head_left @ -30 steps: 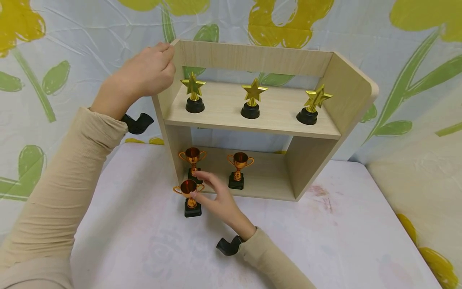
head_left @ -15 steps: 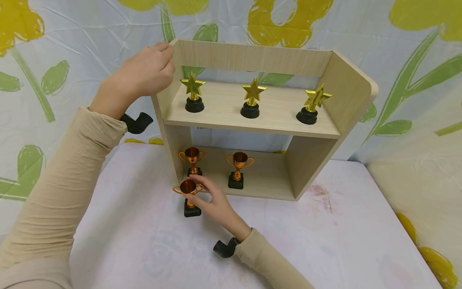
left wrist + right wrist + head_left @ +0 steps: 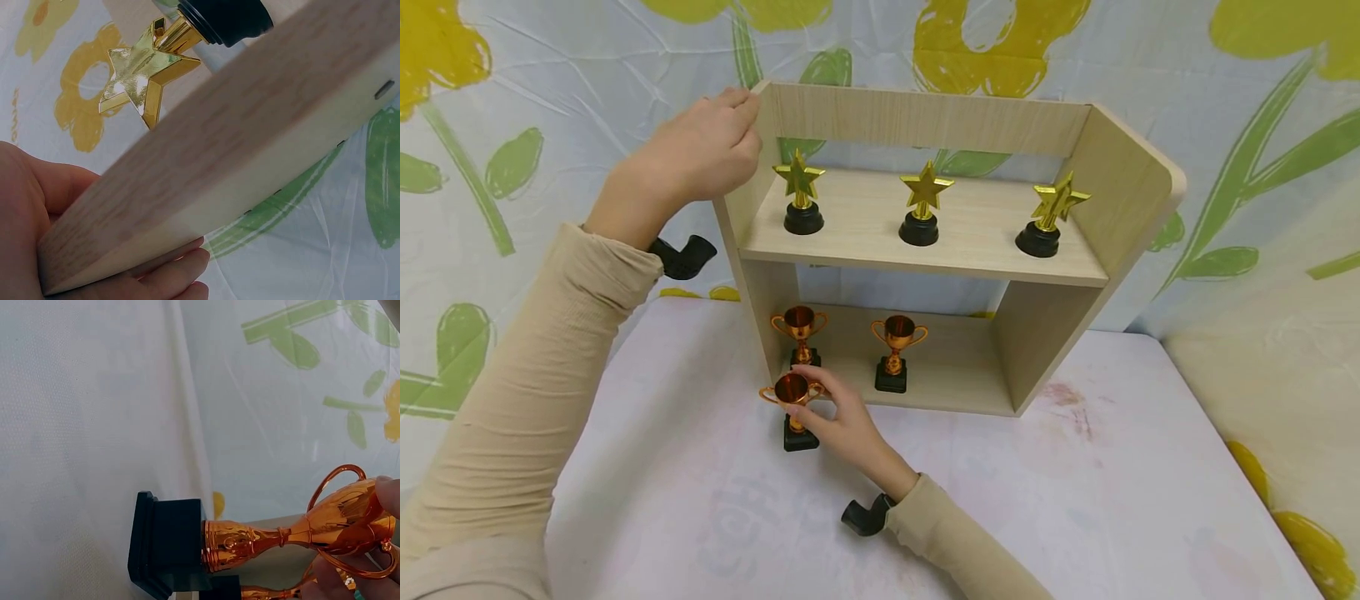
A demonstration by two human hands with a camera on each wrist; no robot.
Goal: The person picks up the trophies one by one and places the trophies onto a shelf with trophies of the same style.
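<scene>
My left hand [image 3: 696,154] grips the top of the left side panel of a wooden two-tier shelf [image 3: 925,265]. In the left wrist view the thumb lies on one face of the panel [image 3: 187,181] and the fingers on the other. Low in front of the shelf, my right hand [image 3: 856,427] holds a copper-coloured trophy cup [image 3: 337,515] by its bowl, thumb in front and fingers behind. This cup stands upright on its black base, on the table. Just behind it, a second trophy cup [image 3: 801,323] stands on the lower tier, its base partly hidden.
Another trophy cup [image 3: 895,337] stands mid-way along the lower tier. On the upper tier stand three gold star trophies, left [image 3: 802,187], middle [image 3: 924,196] and right [image 3: 1048,212]. A white-covered table [image 3: 1120,500] lies below, with a flower-printed cloth [image 3: 587,75] behind.
My right hand has moved slightly down and left, and its fingers have closed behind the front cup's bowl. The cup and my left hand stay in place.
</scene>
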